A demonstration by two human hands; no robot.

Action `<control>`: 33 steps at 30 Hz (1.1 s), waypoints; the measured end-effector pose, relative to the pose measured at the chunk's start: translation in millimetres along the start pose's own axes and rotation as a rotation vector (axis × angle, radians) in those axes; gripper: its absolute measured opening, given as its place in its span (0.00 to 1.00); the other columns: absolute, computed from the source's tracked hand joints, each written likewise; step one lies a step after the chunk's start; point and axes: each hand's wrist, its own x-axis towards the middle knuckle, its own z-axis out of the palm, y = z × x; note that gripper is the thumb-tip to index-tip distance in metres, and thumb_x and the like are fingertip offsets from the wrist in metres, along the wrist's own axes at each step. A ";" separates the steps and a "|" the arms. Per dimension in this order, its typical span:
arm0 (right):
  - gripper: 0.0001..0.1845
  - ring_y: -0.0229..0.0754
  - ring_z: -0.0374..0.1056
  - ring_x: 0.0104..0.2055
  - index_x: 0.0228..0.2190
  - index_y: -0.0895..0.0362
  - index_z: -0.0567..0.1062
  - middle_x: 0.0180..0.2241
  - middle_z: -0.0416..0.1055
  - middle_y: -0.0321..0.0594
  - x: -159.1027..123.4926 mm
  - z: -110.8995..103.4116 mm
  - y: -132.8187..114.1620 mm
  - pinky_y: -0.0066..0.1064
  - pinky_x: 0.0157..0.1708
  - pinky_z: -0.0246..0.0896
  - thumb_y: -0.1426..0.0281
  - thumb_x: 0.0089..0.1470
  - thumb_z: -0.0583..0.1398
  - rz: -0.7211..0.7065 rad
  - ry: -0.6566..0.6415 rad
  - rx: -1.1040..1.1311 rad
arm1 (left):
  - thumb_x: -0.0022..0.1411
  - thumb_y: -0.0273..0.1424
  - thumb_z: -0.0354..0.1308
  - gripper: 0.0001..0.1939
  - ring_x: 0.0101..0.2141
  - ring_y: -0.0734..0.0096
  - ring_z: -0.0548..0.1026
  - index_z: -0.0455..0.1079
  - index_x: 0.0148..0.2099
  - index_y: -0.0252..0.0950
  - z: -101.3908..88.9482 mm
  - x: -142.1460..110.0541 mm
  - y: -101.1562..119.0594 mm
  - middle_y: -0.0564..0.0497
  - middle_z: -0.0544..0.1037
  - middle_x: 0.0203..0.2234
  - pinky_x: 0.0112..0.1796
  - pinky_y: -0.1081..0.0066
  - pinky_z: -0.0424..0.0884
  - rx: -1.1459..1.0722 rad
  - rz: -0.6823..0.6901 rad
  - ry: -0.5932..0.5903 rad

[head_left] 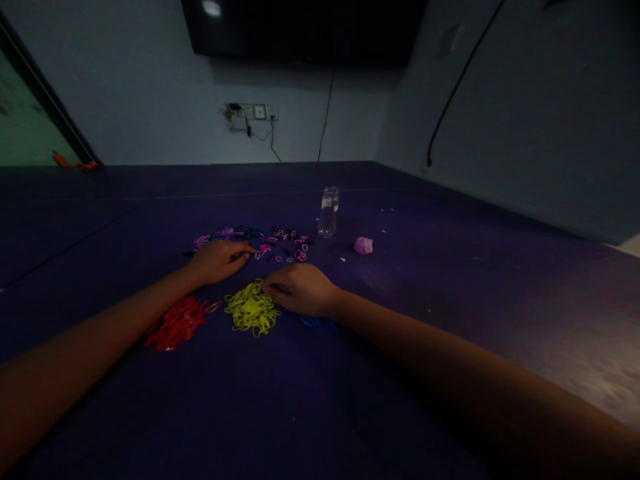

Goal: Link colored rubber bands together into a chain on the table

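Observation:
My left hand (223,260) rests low over the near edge of a scattered pile of pink, black and blue rubber bands (237,233), its index finger stretched out beside a loose pink band (257,255). My right hand (303,289) is at the right edge of a heap of yellow rubber bands (253,308); thumb and fingers are drawn together in a pinch, and what lies between the tips is too small to make out. Red rubber bands (180,325) lie below my left wrist. Blue rubber bands (313,321) are partly hidden under my right hand.
A clear jar (328,213) without a lid stands upright beyond my right hand. To its right sits a small crumpled pink object (363,245). White scraps (343,259) dot the dark purple surface (240,413). A wall with sockets (250,113) and a dark screen (310,33) is behind.

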 end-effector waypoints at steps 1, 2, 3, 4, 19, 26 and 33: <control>0.13 0.35 0.66 0.31 0.37 0.56 0.76 0.35 0.76 0.38 0.0 0.2 -0.2 0.28 0.28 0.48 0.69 0.59 0.52 0.008 -0.001 0.004 | 0.61 0.36 0.46 0.19 0.32 0.67 0.74 0.74 0.48 0.39 0.2 -0.5 0.3 0.51 0.79 0.33 0.35 0.70 0.65 -0.002 0.005 0.005; 0.13 0.35 0.66 0.31 0.36 0.56 0.76 0.34 0.76 0.38 0.1 0.2 -0.3 0.28 0.28 0.48 0.69 0.59 0.52 0.016 -0.005 0.006 | 0.61 0.36 0.46 0.19 0.33 0.66 0.75 0.74 0.48 0.40 0.3 -0.9 0.5 0.51 0.80 0.34 0.36 0.70 0.66 -0.004 0.010 0.010; 0.13 0.35 0.66 0.31 0.36 0.56 0.77 0.34 0.76 0.38 0.2 0.1 -0.6 0.27 0.28 0.48 0.69 0.58 0.53 0.022 -0.007 0.008 | 0.61 0.35 0.46 0.19 0.34 0.66 0.75 0.74 0.48 0.40 0.4 -1.2 0.7 0.51 0.80 0.35 0.37 0.70 0.66 -0.004 0.015 0.016; 0.12 0.35 0.66 0.31 0.36 0.56 0.77 0.33 0.76 0.38 0.3 -0.3 -0.8 0.27 0.27 0.47 0.69 0.58 0.53 0.027 -0.009 0.009 | 0.61 0.34 0.46 0.19 0.35 0.66 0.75 0.74 0.48 0.40 0.5 -1.5 0.8 0.51 0.80 0.36 0.37 0.69 0.67 -0.003 0.020 0.022; 0.13 0.34 0.65 0.28 0.36 0.57 0.77 0.29 0.75 0.37 0.6 0.2 -0.3 0.27 0.26 0.46 0.68 0.59 0.53 0.022 -0.023 -0.007 | 0.62 0.33 0.46 0.18 0.37 0.65 0.76 0.74 0.47 0.39 5.0 -1.4 -3.4 0.49 0.80 0.38 0.39 0.69 0.68 -0.012 0.050 0.034; 0.12 0.33 0.66 0.29 0.36 0.56 0.76 0.31 0.75 0.36 0.2 -0.7 -0.6 0.26 0.27 0.47 0.69 0.59 0.53 0.020 -0.023 -0.001 | 0.62 0.33 0.46 0.17 0.36 0.67 0.76 0.73 0.47 0.39 3.6 -1.5 -1.9 0.50 0.80 0.38 0.37 0.71 0.68 -0.001 0.052 0.040; 0.12 0.34 0.68 0.31 0.37 0.57 0.76 0.33 0.77 0.37 0.1 -0.2 -0.3 0.27 0.27 0.48 0.69 0.58 0.54 0.011 -0.002 0.001 | 0.61 0.33 0.46 0.18 0.34 0.67 0.76 0.74 0.47 0.39 1.7 -1.3 -1.0 0.50 0.80 0.35 0.37 0.70 0.68 0.005 0.048 0.035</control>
